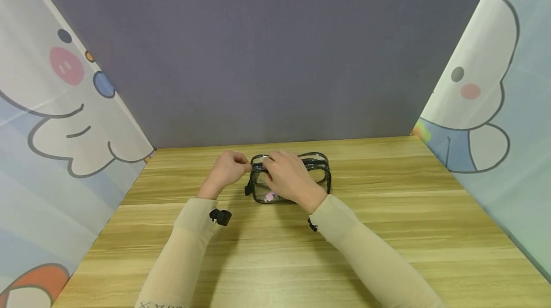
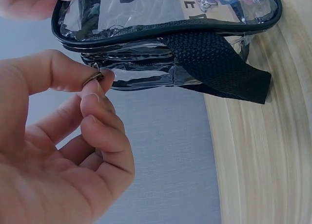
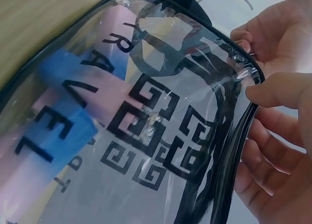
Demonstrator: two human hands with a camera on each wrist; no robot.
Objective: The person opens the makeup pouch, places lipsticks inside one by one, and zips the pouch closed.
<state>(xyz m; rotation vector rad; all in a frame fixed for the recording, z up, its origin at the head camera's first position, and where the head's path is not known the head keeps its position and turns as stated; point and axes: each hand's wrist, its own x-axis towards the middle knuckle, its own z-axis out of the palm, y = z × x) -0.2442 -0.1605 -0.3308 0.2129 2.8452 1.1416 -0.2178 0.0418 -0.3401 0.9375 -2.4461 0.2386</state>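
Note:
A clear plastic toiletry bag (image 1: 261,188) with black piping stands upright on the table, "TRAVEL" printed on its front. At the bag's left end, my left hand (image 1: 228,169) pinches the small metal zipper pull (image 2: 93,78) between thumb and index finger, its other fingers curled below. My right hand (image 1: 287,174) reaches over the front and grips the top edge near the left corner, thumb (image 3: 278,89) on the front face and fingers behind the rim. Pink-and-blue items (image 3: 80,119) show through the plastic. A black webbing strap loop (image 2: 219,63) sticks out from the bag's end.
The wood-grain table (image 1: 275,250) runs back to a grey panel (image 1: 275,59). Cartoon-printed curtains (image 1: 478,83) hang along both sides. A black wrist band (image 1: 221,216) sits at the left sleeve's cuff.

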